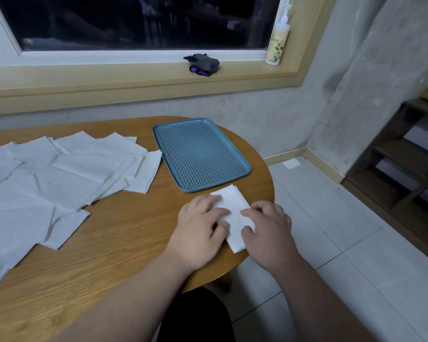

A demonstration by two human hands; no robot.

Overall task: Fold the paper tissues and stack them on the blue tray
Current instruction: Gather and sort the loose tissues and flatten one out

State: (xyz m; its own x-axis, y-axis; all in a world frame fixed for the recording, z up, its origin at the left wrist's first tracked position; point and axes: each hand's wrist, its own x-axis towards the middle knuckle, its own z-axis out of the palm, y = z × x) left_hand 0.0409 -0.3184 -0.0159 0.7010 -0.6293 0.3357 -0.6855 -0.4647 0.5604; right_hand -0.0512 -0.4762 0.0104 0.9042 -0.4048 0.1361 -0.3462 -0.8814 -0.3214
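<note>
Head view: both hands press down on a folded tissue lying on the round wooden table, just beside the near edge of the blue tray. Left hand and right hand rest fingers on it, grasping nothing. Unfolded tissues lie spread to the left

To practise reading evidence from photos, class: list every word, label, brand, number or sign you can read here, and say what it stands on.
Label on the pump bottle on the window sill: green characters above a leaf pattern, too blurred to read.
On the blue tray, paper tissues and grey object: no text visible.
No text here can be quoted.
</note>
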